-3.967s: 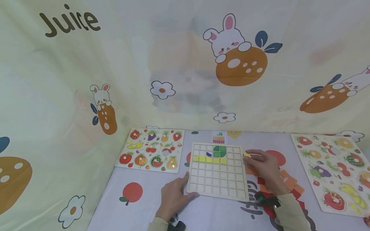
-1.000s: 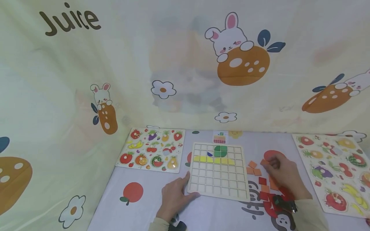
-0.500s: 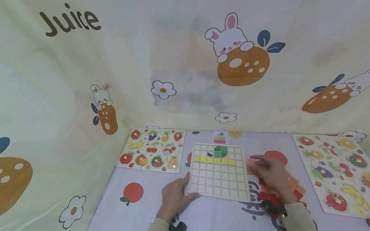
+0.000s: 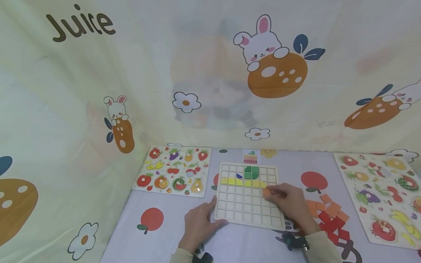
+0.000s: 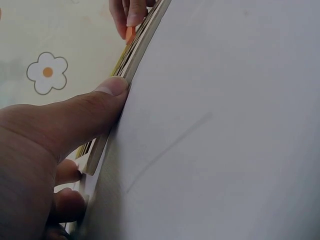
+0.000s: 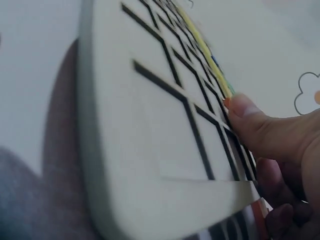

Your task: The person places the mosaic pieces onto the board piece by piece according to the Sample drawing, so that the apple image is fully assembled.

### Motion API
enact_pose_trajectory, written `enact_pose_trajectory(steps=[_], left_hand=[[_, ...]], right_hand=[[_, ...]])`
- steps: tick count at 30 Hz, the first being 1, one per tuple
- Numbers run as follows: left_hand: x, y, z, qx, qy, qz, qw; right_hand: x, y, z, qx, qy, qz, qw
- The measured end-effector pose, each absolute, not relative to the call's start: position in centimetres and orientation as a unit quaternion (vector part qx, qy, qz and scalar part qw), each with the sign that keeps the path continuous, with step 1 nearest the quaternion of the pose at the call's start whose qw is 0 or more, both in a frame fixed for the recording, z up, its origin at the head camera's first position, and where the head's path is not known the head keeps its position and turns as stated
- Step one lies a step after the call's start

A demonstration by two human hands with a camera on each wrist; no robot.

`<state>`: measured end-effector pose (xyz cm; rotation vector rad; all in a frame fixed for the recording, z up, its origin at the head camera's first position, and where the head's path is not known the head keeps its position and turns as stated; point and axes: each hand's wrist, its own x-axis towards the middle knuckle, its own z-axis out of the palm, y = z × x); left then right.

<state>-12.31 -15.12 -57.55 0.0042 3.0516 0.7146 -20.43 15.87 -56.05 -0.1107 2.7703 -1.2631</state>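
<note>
A pale square grid board (image 4: pixel 243 208) lies on the table; in it sit a row of yellow tiles (image 4: pixel 240 182), several green quarter-round tiles (image 4: pixel 251 173) forming a leaf shape, and a small blue piece (image 4: pixel 239 176). My left hand (image 4: pixel 200 225) grips the board's near left corner, thumb (image 5: pixel 113 86) on the front edge and fingers at the left side. Between thumb and fingers, my right hand (image 4: pixel 291 202) pinches an orange square tile (image 4: pixel 265 192) over the board's right side, just below the yellow row. Whether that tile touches the grid I cannot tell.
Loose orange tiles (image 4: pixel 333 209) and red tiles (image 4: pixel 337 222) lie heaped right of the board. A small picture card (image 4: pixel 251 157) is behind it. Fruit puzzle boards stand at left (image 4: pixel 172 171) and right (image 4: pixel 378 193). A printed cloth (image 4: pixel 213 80) hangs behind.
The last yellow tile went into the row's right end. My right hand then took an orange tile from the heap and moved left over the board. The left hand stayed put.
</note>
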Motion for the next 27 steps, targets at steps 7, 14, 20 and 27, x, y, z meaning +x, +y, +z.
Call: enact_pose_trajectory(steps=[7,14,20,27], left_hand=[[-12.18,-15.09,-57.53,0.006,0.973,0.230,0.001],[-12.04,-15.12,-57.38,0.008,0.973,0.231,-0.005],[-12.11,-15.16,-57.47,0.011,0.974,0.228,-0.004],[-12.12,-15.18,-57.58,0.009,0.974,0.225,-0.006]], right_hand=[[-20.44,15.81,-56.58,-0.036,0.915,-0.400,0.042],[-20.74,15.79,-56.64,-0.042,0.918,-0.393,0.029],[-20.93,15.60,-56.37,-0.030,0.916,-0.396,0.055],[-20.81,15.88,-56.28,-0.053,0.917,-0.394,0.036]])
